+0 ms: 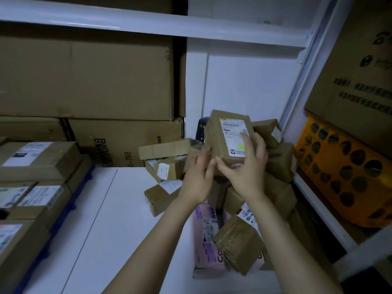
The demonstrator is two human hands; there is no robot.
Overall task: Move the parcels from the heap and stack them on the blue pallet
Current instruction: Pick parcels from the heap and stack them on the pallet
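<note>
Forearms [297, 251] mine, stretched over white floor [127, 209] toward heap [239, 249] at right. Small brown parcel [214, 134] raised at heap's top, label [233, 132] facing me, well apart from blue pallet [70, 206] at left, where stacked parcels [38, 160] already sit. Taped cardboard: I judge it light, stiff, tape likely slick; best held across narrow sides. Right hand [246, 172] wraps lower end, thumb at corner, fingers across label. Left hand [198, 179] nearly flat, straight fingers steadying left edge.

Pretty much all the parcels [164, 148] are plain brown with white labels [233, 135], pink box [206, 236] has purple print, crate [339, 166] is orange-yellow with round holes, pallet [67, 210] blue, floor [118, 209] white.
</note>
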